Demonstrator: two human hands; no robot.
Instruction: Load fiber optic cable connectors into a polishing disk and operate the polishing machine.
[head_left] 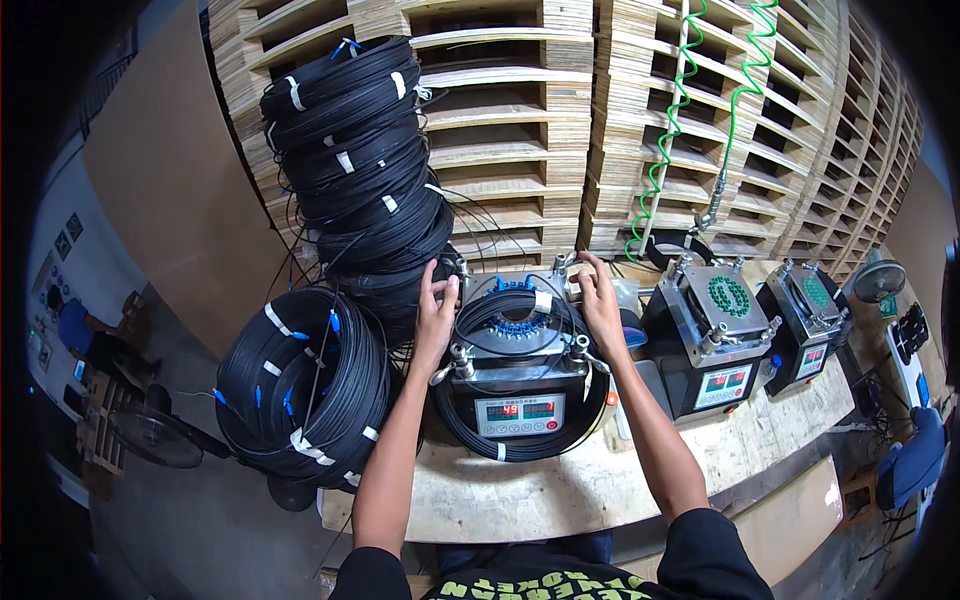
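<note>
A polishing machine point(520, 385) with a metal top and a lit red display stands on the bench in front of me. A coil of black cable point(545, 450) hangs around its body, and blue connectors point(520, 325) ring the round fixture on top. My left hand point(436, 312) is by the far left corner post point(457, 266), fingers stretched and apart. On the other side, my right hand point(600, 308) is near the far right post point(563, 264), its fingers also extended. Whether the fingertips touch the posts is hard to see.
A tall stack of black cable coils point(350, 160) rises at the back left, with a wide coil point(300, 390) before it. Two similar machines point(712, 340) stand right on the wooden bench point(480, 500). Pallets point(500, 130) fill the back; green air hoses point(675, 110) hang there.
</note>
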